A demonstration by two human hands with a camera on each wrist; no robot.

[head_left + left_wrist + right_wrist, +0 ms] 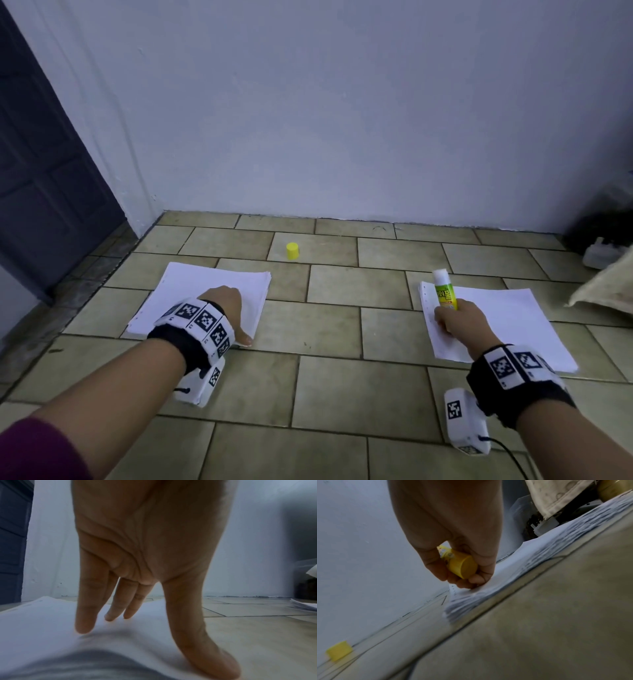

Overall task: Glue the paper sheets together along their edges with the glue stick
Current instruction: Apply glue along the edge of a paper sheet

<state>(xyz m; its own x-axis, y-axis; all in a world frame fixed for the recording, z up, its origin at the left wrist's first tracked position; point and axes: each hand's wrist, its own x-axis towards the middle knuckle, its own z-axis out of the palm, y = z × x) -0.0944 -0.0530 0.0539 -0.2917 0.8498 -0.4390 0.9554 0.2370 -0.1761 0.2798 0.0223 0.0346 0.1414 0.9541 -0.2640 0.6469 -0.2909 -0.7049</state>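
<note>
Two stacks of white paper lie on the tiled floor. My left hand (226, 308) rests on the left stack (212, 284), fingers (84, 615) straight with tips on the top sheet (42, 622) and thumb (205, 655) at its near right corner. My right hand (455, 318) grips the glue stick (444, 289), uncapped, with its white tip pointing up and away; the yellow base (462, 566) sits in my curled fingers (471, 582), which touch the left edge of the right stack (513, 318) (539, 561). The yellow cap (293, 250) (339, 650) stands on the floor behind and between the stacks.
A white wall (342, 120) closes the floor just behind the cap. A dark door (51, 171) is at the left. Dark clutter (599, 240) and a beige cloth (603, 287) lie at the right, close to the right stack. Bare tiles (342, 342) separate the stacks.
</note>
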